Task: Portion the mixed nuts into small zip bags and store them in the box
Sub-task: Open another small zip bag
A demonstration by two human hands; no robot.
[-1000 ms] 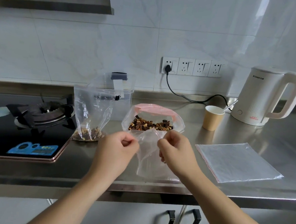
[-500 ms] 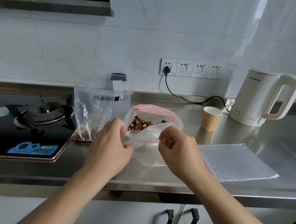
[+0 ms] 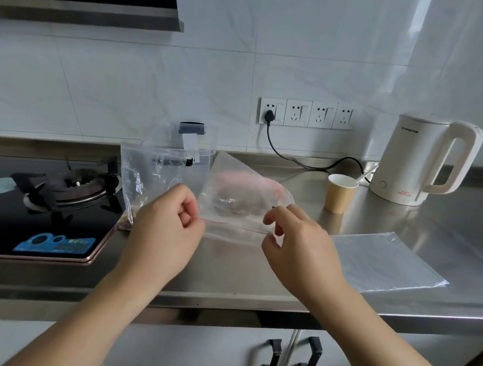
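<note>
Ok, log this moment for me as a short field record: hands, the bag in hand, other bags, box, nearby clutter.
left hand: pinches the left end of the zip edge
right hand: pinches the right end
held item: small clear zip bag with red seal line, empty, raised above the steel counter
behind it: large pink-topped bag of mixed nuts, mostly hidden
portioned bag: clear bag with few nuts, upright beside the black gas hob
box: clear plastic box, rear
spares: flat stack of clear bags, right
clutter: paper cup, white kettle
</note>
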